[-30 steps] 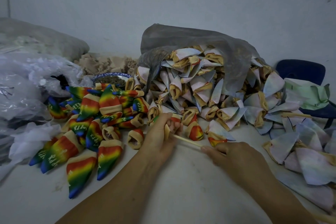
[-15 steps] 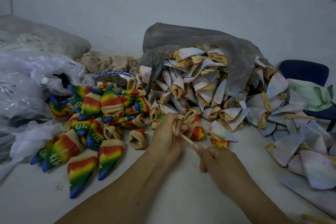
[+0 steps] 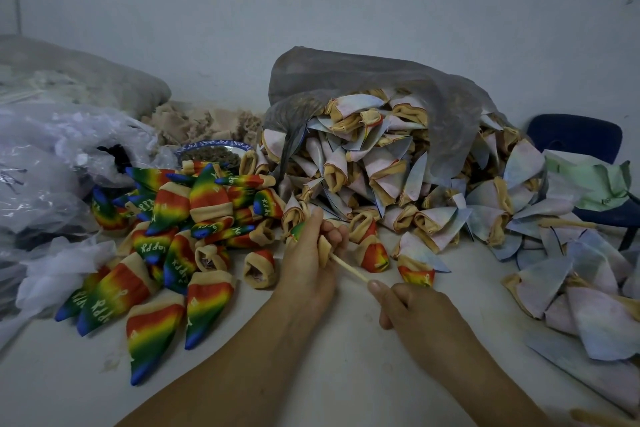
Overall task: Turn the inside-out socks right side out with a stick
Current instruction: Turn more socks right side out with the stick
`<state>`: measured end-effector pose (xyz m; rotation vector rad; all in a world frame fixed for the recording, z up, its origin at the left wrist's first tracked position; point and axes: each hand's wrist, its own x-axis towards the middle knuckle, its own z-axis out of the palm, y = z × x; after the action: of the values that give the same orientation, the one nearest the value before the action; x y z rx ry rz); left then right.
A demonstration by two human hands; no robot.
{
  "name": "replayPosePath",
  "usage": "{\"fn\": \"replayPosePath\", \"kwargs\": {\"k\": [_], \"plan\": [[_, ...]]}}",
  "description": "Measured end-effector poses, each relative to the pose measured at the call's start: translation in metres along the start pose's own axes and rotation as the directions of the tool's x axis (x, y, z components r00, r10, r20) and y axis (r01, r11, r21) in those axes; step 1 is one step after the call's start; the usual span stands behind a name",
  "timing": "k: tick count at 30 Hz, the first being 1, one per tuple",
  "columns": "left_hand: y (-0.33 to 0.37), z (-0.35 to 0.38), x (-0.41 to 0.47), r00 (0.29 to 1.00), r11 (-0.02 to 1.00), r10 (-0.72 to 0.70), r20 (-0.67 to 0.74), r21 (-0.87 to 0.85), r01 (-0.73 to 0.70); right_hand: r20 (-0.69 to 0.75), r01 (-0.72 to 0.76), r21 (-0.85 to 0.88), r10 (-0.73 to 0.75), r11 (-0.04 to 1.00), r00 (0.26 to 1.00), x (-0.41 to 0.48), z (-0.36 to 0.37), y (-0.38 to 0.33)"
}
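While the sock [image 3: 324, 249] is gripped in the curled left hand [image 3: 306, 265] near the middle of the table [image 3: 346, 378], the thin wooden stick [image 3: 349, 269] is pinched by the right hand [image 3: 422, 315], its far end buried in the tan cuff. A turning stroke is judged to be under way, since a rainbow tip is seen poking past the left fingers. Next, a firm straight push is called for, with the cuff held back so the soft knit is rolled over the rigid rod. Toward the left edge, finished socks [image 3: 173, 218], bright and cone-shaped, are heaped; pale, papery-looking inside-out ones [image 3: 363, 170] are spilled from a grey bag [image 3: 381, 80] at the far edge.
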<state>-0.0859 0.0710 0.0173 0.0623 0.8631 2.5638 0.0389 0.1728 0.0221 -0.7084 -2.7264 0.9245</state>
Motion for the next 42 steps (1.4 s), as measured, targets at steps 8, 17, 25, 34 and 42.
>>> {"fn": "replayPosePath", "kwargs": {"k": [8, 17, 25, 34, 42], "plan": [[0.007, -0.002, 0.001, 0.996, 0.996, -0.07, 0.059, -0.046, 0.073, 0.008, 0.008, 0.0, -0.008, 1.0, 1.0, 0.0, -0.003, 0.002], [0.008, -0.001, -0.01, 0.947, 0.967, -0.207, 0.248, 0.201, 0.159, -0.023, 0.081, 0.049, -0.08, 0.995, 0.997, 0.001, -0.015, 0.01], [0.008, 0.007, -0.018, 0.952, 0.952, -0.143, 0.272, 0.299, 0.057, -0.035, 0.055, 0.174, -0.049, 0.983, 0.998, -0.002, -0.006, 0.002], [0.001, 0.0, -0.006, 0.978, 0.935, -0.063, 0.197, 0.354, -0.012, -0.104, 0.045, 0.131, -0.032, 0.99, 0.994, 0.003, 0.001, 0.003], [0.007, 0.0, -0.007, 0.972, 0.961, -0.161, 0.17, 0.253, 0.115, -0.108, 0.007, 0.032, -0.003, 0.999, 0.994, 0.012, -0.016, 0.017]]}}
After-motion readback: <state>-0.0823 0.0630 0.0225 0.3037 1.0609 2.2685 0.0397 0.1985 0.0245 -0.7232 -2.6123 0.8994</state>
